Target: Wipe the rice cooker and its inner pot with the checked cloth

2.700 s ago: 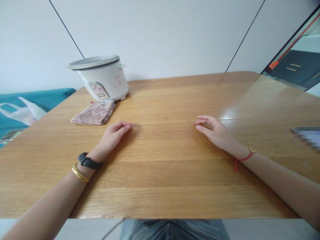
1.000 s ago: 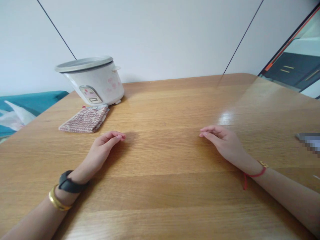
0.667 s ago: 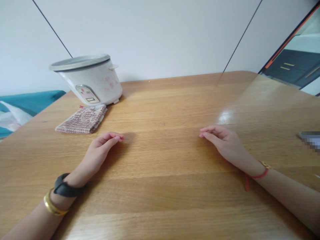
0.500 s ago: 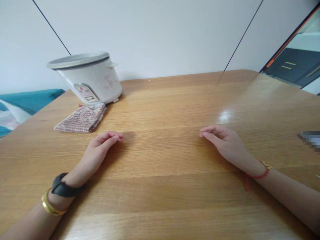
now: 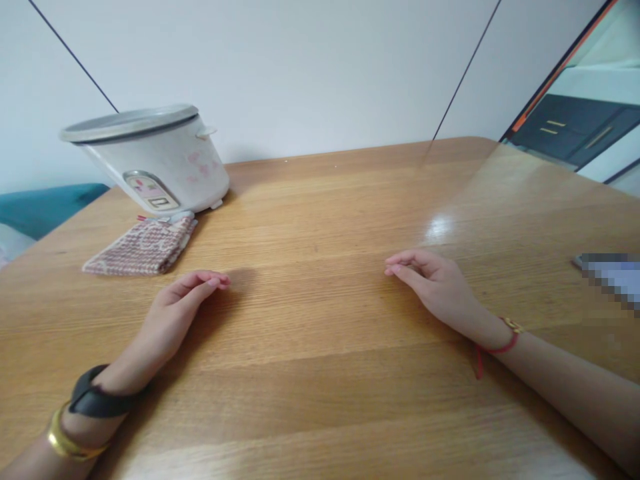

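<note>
1. Rice cooker: white, lid on. It stands at the far left of your tabletop, close to the wall.
2. Folded cloth: pink-patterned, lying flat just in front of the cooker.
3. Your left hand: resting on the wood, near the cloth but apart from it. The fingers are loosely curled and close together, holding nothing. That wrist carries a black band and a gold bangle.
4. Your right hand: resting well apart from the left. The fingers are gently bent and narrow, empty. A red string bracelet is at the wrist.
5. Blurred object: at the right edge; you cannot tell what it is.
</note>
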Demonstrator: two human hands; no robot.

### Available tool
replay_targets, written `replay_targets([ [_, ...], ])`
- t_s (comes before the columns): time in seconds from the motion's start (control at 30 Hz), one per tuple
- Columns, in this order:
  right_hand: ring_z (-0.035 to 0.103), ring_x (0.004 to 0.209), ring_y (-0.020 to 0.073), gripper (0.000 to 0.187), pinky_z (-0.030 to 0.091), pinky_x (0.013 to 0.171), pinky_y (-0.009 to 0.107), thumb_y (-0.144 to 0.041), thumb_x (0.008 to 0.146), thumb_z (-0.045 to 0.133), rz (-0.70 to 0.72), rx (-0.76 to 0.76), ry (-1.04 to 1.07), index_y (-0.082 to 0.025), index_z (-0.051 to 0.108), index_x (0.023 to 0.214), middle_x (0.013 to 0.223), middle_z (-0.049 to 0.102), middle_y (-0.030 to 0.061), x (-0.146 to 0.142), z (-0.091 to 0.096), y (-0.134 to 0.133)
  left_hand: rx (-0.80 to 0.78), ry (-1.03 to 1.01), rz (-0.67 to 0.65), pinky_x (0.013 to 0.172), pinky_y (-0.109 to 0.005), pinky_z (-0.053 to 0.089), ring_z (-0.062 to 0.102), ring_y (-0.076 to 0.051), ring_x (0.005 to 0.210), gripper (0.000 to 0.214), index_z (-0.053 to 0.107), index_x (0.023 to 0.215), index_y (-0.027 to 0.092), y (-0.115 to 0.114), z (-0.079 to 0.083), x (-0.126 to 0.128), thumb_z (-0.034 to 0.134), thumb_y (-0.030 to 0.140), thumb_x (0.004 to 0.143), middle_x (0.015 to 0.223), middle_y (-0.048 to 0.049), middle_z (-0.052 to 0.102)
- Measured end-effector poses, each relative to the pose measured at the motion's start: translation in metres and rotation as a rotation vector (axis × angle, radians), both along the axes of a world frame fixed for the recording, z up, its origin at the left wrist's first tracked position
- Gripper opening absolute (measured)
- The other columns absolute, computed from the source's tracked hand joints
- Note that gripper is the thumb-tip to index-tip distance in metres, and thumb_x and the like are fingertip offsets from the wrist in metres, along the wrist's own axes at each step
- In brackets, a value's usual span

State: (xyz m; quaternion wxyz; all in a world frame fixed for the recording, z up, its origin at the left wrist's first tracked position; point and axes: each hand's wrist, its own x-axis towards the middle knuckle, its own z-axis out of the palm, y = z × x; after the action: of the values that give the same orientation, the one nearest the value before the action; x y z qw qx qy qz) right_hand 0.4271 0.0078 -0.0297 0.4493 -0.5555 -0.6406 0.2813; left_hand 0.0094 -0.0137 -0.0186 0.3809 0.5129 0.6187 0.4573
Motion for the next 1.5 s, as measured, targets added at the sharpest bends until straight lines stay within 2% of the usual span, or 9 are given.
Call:
replay_targets([
  [0.17,0.070,0.078,0.0205,0.022,0.057,0.077,0.038,-0.043,0.081,0.065,0.031,-0.011,0.013,-0.023,0.071,0.086,0.082,0.074,0.0040,-0.002,0.002,-0.001,-0.021,0.037,0.026,0.110,-0.040,0.036,0.061,-0.026,0.104,0.036,0.074,0.085,0.023,0.001,-0.001,-0.003,0.080,0.057,0.071,0.099,-0.0040,0.071],
  [0.47,0.068,0.076,0.0194,0.022,0.055,0.078,0.038,-0.041,0.082,0.063,0.056,-0.007,-0.037,-0.022,0.072,0.087,0.082,0.074,0.0039,-0.001,0.003,0.001,-0.025,0.051,0.030,0.112,-0.044,0.034,0.061,-0.027,0.104,0.038,0.074,0.085,0.023,0.002,-0.003,-0.007,0.079,0.058,0.070,0.098,-0.0045,0.071],
  [0.7,0.068,0.077,0.0198,0.023,0.055,0.080,0.038,-0.042,0.082,0.063,0.039,-0.014,-0.031,-0.022,0.072,0.087,0.083,0.074,0.0041,-0.001,0.002,0.000,-0.034,0.033,0.032,0.111,-0.043,0.035,0.061,-0.026,0.102,0.039,0.073,0.083,0.023,0.001,0.002,0.001,0.081,0.058,0.068,0.096,-0.0040,0.071],
  [0.93,0.069,0.080,0.0210,0.024,0.054,0.082,0.040,-0.044,0.082,0.064,0.032,-0.023,-0.003,-0.022,0.071,0.087,0.083,0.074,0.0043,-0.001,0.001,0.000,-0.022,0.046,0.028,0.107,-0.035,0.038,0.061,-0.024,0.101,0.036,0.073,0.083,0.022,0.002,0.003,0.003,0.079,0.055,0.071,0.096,-0.0035,0.071],
  [1.1,0.068,0.075,0.0208,0.026,0.054,0.078,0.039,-0.048,0.080,0.068,-0.054,-0.002,0.214,-0.024,0.065,0.089,0.077,0.072,0.0027,0.001,0.001,0.003,0.016,-0.189,0.084,0.091,-0.024,0.046,0.062,-0.015,0.089,0.035,0.068,0.099,0.025,0.001,0.007,0.012,0.083,0.042,0.072,0.088,0.0014,0.071],
  [1.2,0.066,0.068,0.0204,0.032,0.054,0.077,0.040,-0.054,0.078,0.072,-0.142,0.063,0.332,-0.026,0.056,0.083,0.069,0.067,-0.0002,0.006,0.002,0.009,0.093,-0.343,0.123,0.083,-0.023,0.051,0.060,-0.013,0.076,0.028,0.064,0.089,0.024,0.001,0.012,0.016,0.082,0.038,0.072,0.072,0.0040,0.065],
  [1.33,0.064,0.068,0.0213,0.041,0.053,0.080,0.042,-0.064,0.077,0.069,-0.209,0.059,0.304,-0.027,0.052,0.071,0.064,0.064,0.0005,0.014,-0.001,0.020,0.078,-0.358,0.127,0.082,-0.026,0.054,0.058,-0.013,0.069,0.031,0.065,0.070,0.019,0.004,0.012,0.012,0.081,0.045,0.073,0.068,0.0009,0.061],
  [1.5,0.062,0.069,0.0196,0.048,0.050,0.077,0.038,-0.065,0.081,0.065,-0.229,0.028,0.274,-0.024,0.053,0.059,0.062,0.061,0.0016,0.019,-0.010,0.028,0.072,-0.447,0.160,0.075,-0.027,0.056,0.060,-0.014,0.070,0.027,0.067,0.085,0.019,0.008,0.012,0.007,0.081,0.039,0.073,0.069,0.0017,0.061],
])
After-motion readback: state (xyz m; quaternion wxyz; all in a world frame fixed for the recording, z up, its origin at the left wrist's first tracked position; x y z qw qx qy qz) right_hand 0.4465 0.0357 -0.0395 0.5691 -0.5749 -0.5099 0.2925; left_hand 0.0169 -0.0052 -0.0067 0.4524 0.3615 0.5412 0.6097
